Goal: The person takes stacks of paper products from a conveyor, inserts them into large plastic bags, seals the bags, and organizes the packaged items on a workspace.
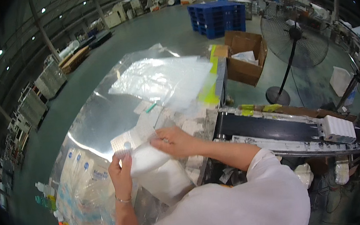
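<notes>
Both hands grip a soft white folded pad [149, 158] over the metal table [95, 117]. My left hand [121, 168] pinches its left end, with the thumb up. My right hand [175, 142] is closed on its right end, blurred by motion. I cannot tell the pad's exact kind. Another white pad or sheet [166, 182] lies just below, close to my body. Beyond the hands are white textured sheets [126, 138] and a thin green-tipped stick [151, 108], perhaps a pen.
Clear plastic bags [163, 79] cover the table's far part; printed plastic packaging [86, 184] lies at the left. A black conveyor belt [269, 125] at the right carries a white pad stack [339, 129]. Beyond stand a cardboard box [246, 72], a floor fan [295, 34] and blue pallets [217, 18].
</notes>
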`<act>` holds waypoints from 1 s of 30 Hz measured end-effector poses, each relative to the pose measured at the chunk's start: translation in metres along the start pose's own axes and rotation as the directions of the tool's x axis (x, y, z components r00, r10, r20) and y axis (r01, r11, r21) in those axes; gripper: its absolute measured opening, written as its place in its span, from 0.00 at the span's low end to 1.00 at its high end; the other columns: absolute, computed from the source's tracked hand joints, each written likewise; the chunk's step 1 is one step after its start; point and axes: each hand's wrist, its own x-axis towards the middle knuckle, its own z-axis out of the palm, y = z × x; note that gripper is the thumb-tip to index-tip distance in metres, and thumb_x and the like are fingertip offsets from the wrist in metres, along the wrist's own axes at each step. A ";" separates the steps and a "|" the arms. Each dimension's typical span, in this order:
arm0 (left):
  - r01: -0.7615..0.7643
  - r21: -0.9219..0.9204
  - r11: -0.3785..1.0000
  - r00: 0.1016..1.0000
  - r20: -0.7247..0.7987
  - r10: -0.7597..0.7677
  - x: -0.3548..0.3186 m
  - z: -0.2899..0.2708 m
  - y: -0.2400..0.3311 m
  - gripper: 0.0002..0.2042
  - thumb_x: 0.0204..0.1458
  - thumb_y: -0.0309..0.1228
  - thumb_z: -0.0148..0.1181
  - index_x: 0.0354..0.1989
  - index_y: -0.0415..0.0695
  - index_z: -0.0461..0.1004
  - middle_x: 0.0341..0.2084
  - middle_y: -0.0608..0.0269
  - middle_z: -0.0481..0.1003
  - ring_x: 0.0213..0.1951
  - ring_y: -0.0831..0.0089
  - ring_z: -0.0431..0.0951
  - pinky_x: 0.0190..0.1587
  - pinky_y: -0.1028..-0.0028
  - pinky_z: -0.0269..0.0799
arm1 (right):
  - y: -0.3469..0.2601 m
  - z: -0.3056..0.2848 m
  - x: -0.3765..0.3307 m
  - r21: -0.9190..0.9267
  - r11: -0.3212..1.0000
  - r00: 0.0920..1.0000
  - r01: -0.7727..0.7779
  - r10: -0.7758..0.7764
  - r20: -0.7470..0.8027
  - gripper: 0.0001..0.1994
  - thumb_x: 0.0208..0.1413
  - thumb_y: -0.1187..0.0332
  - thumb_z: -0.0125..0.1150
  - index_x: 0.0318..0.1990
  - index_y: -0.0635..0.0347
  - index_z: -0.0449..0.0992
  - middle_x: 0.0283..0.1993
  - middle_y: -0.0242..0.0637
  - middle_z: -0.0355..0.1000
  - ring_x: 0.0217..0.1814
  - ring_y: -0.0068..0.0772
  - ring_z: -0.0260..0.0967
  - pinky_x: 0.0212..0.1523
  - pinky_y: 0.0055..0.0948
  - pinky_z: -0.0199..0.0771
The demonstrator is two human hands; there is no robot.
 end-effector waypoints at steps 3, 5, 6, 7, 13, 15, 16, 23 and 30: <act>0.084 0.083 0.993 0.996 0.003 -0.085 0.007 -0.016 0.001 0.08 0.48 0.28 0.54 0.33 0.37 0.75 0.27 0.66 0.75 0.31 0.80 0.70 0.35 0.79 0.65 | -0.006 0.010 0.005 0.055 0.992 0.993 -0.110 0.112 -0.047 0.12 0.53 0.63 0.53 0.31 0.64 0.75 0.24 0.41 0.72 0.26 0.29 0.68 0.30 0.29 0.69; 0.229 0.016 0.973 0.971 0.061 -0.229 0.027 -0.009 0.007 0.11 0.46 0.32 0.57 0.31 0.35 0.75 0.25 0.64 0.74 0.27 0.79 0.71 0.30 0.78 0.66 | 0.007 0.000 0.019 0.153 0.883 0.896 -0.444 0.440 0.059 0.12 0.53 0.62 0.55 0.30 0.62 0.78 0.23 0.33 0.73 0.23 0.18 0.66 0.24 0.22 0.67; 0.268 -0.224 0.937 0.956 0.186 -0.229 0.038 -0.005 -0.004 0.12 0.46 0.34 0.58 0.28 0.34 0.74 0.22 0.65 0.73 0.24 0.80 0.70 0.27 0.79 0.65 | 0.015 -0.008 0.024 0.343 0.814 0.882 -0.468 0.456 0.122 0.14 0.54 0.61 0.54 0.29 0.64 0.77 0.23 0.34 0.73 0.22 0.17 0.67 0.23 0.18 0.67; 0.195 -0.273 0.942 0.971 0.188 -0.146 0.041 -0.001 -0.003 0.12 0.48 0.34 0.57 0.28 0.35 0.74 0.21 0.67 0.72 0.23 0.81 0.69 0.26 0.80 0.63 | 0.004 -0.011 0.030 0.450 0.748 0.867 -0.488 0.473 0.154 0.14 0.54 0.62 0.54 0.27 0.66 0.76 0.22 0.35 0.72 0.23 0.18 0.67 0.23 0.17 0.67; 0.219 -0.595 0.773 0.975 0.156 -0.156 0.055 -0.002 -0.008 0.19 0.51 0.40 0.53 0.41 0.34 0.67 0.32 0.63 0.71 0.33 0.79 0.71 0.35 0.80 0.66 | 0.008 -0.009 0.046 0.445 0.805 0.920 -0.392 0.345 0.187 0.22 0.45 0.61 0.62 0.45 0.67 0.67 0.40 0.39 0.69 0.42 0.27 0.65 0.43 0.25 0.65; 0.169 -0.729 0.663 0.986 0.127 -0.112 0.043 0.001 -0.019 0.26 0.49 0.41 0.56 0.50 0.34 0.60 0.40 0.60 0.69 0.40 0.76 0.69 0.42 0.78 0.65 | 0.002 -0.006 0.042 0.350 0.883 0.941 -0.314 0.238 0.241 0.32 0.40 0.63 0.67 0.52 0.67 0.61 0.47 0.43 0.66 0.51 0.32 0.62 0.52 0.29 0.61; 0.117 -0.752 0.649 0.993 0.098 -0.064 0.036 0.005 -0.024 0.30 0.48 0.41 0.58 0.53 0.35 0.56 0.43 0.59 0.67 0.43 0.75 0.68 0.45 0.77 0.64 | -0.005 -0.008 0.042 0.283 0.908 0.934 -0.310 0.234 0.272 0.37 0.37 0.64 0.69 0.55 0.67 0.57 0.51 0.44 0.63 0.55 0.33 0.58 0.55 0.30 0.57; -0.011 -0.095 0.995 0.985 0.169 0.026 0.019 0.004 -0.066 0.49 0.27 0.31 0.74 0.58 0.39 0.46 0.46 0.59 0.65 0.49 0.71 0.65 0.49 0.71 0.63 | 0.033 0.004 0.026 0.210 0.961 0.958 -0.179 0.121 0.259 0.38 0.36 0.72 0.69 0.58 0.60 0.55 0.57 0.44 0.54 0.61 0.39 0.52 0.59 0.35 0.53; 0.109 -0.337 0.935 0.979 0.202 -0.042 0.030 -0.002 -0.061 0.36 0.37 0.29 0.64 0.56 0.42 0.52 0.41 0.63 0.67 0.44 0.73 0.67 0.47 0.75 0.64 | 0.028 -0.008 0.035 0.208 0.964 0.942 -0.164 0.091 0.323 0.38 0.37 0.69 0.69 0.58 0.61 0.55 0.58 0.46 0.53 0.64 0.43 0.46 0.62 0.36 0.46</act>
